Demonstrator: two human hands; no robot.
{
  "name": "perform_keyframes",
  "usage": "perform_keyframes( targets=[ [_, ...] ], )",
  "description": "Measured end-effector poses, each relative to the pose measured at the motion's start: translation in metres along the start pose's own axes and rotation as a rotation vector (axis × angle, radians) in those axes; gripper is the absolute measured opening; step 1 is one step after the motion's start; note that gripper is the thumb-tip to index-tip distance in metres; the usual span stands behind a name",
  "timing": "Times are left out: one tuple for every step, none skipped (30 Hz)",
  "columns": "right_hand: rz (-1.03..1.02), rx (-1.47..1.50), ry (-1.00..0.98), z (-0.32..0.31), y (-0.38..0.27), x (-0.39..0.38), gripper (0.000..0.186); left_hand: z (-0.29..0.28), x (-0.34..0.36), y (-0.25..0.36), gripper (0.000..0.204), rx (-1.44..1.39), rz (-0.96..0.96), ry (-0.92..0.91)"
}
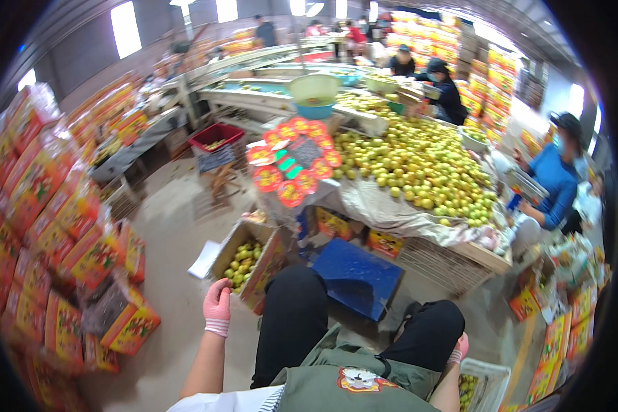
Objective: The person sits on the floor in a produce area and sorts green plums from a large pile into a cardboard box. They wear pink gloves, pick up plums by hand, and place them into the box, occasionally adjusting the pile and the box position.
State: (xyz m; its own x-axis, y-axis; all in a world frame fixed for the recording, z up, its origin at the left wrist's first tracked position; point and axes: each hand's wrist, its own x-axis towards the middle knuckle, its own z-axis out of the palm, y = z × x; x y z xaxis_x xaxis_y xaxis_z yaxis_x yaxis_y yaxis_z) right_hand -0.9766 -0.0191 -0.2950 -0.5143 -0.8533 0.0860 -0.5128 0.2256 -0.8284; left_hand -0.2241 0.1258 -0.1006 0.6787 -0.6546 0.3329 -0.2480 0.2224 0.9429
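My left hand (218, 307), in a pink glove with a striped cuff, is beside the near corner of a cardboard box (259, 285) on the floor. Its fingers stretch loosely forward, and nothing shows in them. Green and brownish round fruit (244, 264) lies inside that box. On the other side, my right hand (462, 345), also gloved in pink, is low by my right knee, which partly covers it; its fingers are hidden. A pale plastic crate (496, 377) holding similar fruit stands on the floor beside my right forearm.
Ahead, a cloth-covered table (364, 201) bears a large heap of fruit (419, 161). A blue platform (357, 278) lies before my knees. Stacked printed cartons (34, 226) rise at left. At right, a person in blue (555, 180) works at the table; a red crate (216, 136) stands farther back.
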Motion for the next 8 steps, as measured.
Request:
perform_keyframes(
  targets=[
    [-0.029, -0.04, 0.014, 0.014, -0.006, 0.011, 0.045, -0.022, -0.009, -0.007, 0.024, 0.036, -0.015, 0.043],
    [-0.012, 0.007, -0.043, 0.025, -0.018, 0.014, 0.043, -0.045, -0.021, -0.011, 0.025, 0.107, -0.029, 0.086],
    [-0.02, -0.098, -0.157, 0.031, -0.038, 0.015, 0.041, -0.064, -0.03, -0.011, 0.027, 0.169, -0.086, 0.139],
    [-0.015, 0.009, -0.194, 0.038, -0.062, 0.006, 0.04, -0.082, -0.04, -0.013, 0.029, 0.165, -0.152, 0.194],
    [-0.003, 0.117, -0.225, 0.049, -0.081, 0.003, 0.04, -0.095, -0.046, -0.018, 0.031, 0.151, -0.211, 0.245],
    [-0.111, 0.158, -0.227, 0.061, -0.078, 0.012, 0.04, -0.104, -0.045, -0.029, 0.035, 0.113, -0.243, 0.301],
    [-0.216, 0.202, -0.22, 0.065, -0.047, 0.032, 0.041, -0.111, -0.044, -0.039, 0.039, 0.069, -0.273, 0.349],
    [-0.24, 0.197, -0.284, 0.08, -0.074, 0.051, 0.041, -0.128, -0.05, -0.041, 0.042, 0.077, -0.333, 0.397]
  ],
)
